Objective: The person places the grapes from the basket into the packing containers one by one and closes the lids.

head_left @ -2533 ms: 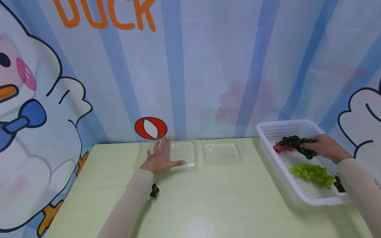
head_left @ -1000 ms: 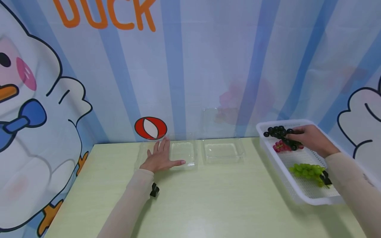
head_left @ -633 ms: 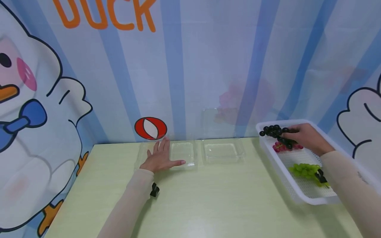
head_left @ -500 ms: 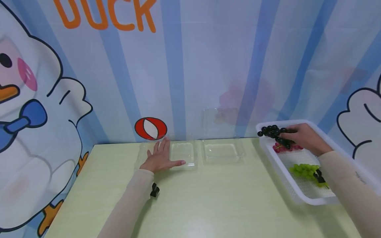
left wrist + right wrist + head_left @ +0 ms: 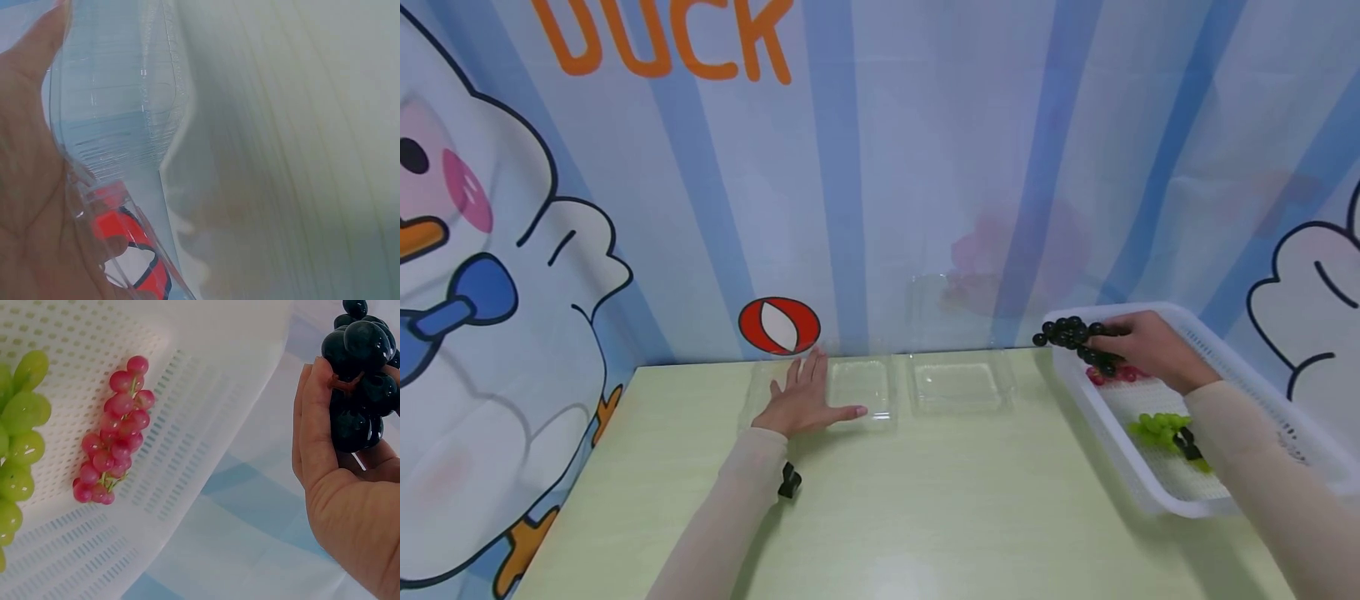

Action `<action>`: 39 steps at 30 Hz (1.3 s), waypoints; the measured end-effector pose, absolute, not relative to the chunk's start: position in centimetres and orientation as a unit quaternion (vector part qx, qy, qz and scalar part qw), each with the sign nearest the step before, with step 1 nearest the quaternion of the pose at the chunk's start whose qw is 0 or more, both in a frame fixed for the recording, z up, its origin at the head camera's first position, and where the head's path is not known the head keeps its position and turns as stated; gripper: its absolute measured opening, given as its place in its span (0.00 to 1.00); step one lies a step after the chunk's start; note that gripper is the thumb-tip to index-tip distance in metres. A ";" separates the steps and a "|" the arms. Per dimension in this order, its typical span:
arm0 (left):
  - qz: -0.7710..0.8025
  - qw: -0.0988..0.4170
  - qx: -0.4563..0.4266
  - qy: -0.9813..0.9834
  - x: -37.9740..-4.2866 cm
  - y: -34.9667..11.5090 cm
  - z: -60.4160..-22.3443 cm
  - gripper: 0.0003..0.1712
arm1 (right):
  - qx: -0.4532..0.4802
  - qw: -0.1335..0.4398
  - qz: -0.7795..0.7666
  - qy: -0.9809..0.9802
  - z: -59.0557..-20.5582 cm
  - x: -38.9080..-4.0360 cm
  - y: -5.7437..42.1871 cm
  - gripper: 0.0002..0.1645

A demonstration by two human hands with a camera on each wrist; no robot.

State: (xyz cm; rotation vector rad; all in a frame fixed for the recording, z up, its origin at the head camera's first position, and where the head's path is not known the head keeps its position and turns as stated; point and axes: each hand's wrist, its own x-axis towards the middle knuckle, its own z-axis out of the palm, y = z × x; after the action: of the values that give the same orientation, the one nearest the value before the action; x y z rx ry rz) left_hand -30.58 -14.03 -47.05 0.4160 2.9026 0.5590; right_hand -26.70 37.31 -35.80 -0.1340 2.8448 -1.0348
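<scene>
At the far left, a white duck point(image 5: 512, 358) is printed on the backdrop point(image 5: 910, 167), with orange letters point(image 5: 722, 71) above and to its right. Farther right, a red and white ball point(image 5: 779, 326) is printed low, just above the table point(image 5: 865, 525).

Below the ball, the left hand point(image 5: 801, 402) is laid at the left box point(image 5: 861, 383), its fingers straight and spread, its thumb stretched to the right; nothing is gripped by it. In the left wrist view, the clear plastic is seen right beside the palm. A black clip point(image 5: 789, 481) is worn at the left wrist, by the pale sleeve.

Just to the right, the right box point(image 5: 961, 385) is set on the table near the backdrop, its clear lid point(image 5: 951, 308) raised behind it.

Farther right, the black grapes point(image 5: 1066, 332) are held over the far left corner of the basket point(image 5: 1197, 507), partly past its rim. Inside the white basket, the red grapes point(image 5: 115, 434) are laid toward the far end and the green grapes point(image 5: 1156, 429) nearer, partly covered by the right sleeve and its clip point(image 5: 1187, 444).

The black grapes are pinched between the thumb and curled fingers of the right hand point(image 5: 1153, 350). At the right edge, a white printed wing point(image 5: 1318, 325) is seen.
</scene>
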 end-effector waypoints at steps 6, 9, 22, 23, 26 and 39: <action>0.184 0.079 0.137 0.970 -30.7 -14.1 -47.2 0.78 | -0.055 0.059 -0.352 0.932 -35.4 -26.8 36.4 0.36; 0.182 0.080 0.138 0.970 -30.8 -14.1 -47.2 0.78 | -0.056 0.061 -0.358 0.930 -35.3 -27.0 35.9 0.35; 0.187 0.083 0.138 0.969 -30.8 -14.1 -47.1 0.78 | -0.059 0.065 -0.370 0.925 -35.3 -27.0 34.1 0.32; 0.188 0.083 0.138 0.969 -30.7 -14.1 -47.0 0.78 | -0.058 0.066 -0.371 0.925 -35.2 -27.0 34.0 0.33; 0.190 0.083 0.138 0.969 -30.6 -14.0 -46.8 0.78 | -0.057 0.064 -0.365 0.927 -35.2 -27.0 33.6 0.36; 0.186 0.080 0.137 0.970 -30.5 -14.0 -46.8 0.78 | -0.071 0.067 -0.367 0.925 -35.9 -27.6 32.2 0.31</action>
State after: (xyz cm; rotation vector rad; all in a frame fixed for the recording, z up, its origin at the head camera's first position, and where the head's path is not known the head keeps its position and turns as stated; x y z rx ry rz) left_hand -30.52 -13.97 -46.81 0.4099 2.8995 0.5558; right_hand -27.59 32.18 -35.89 -0.2130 2.7881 -1.1057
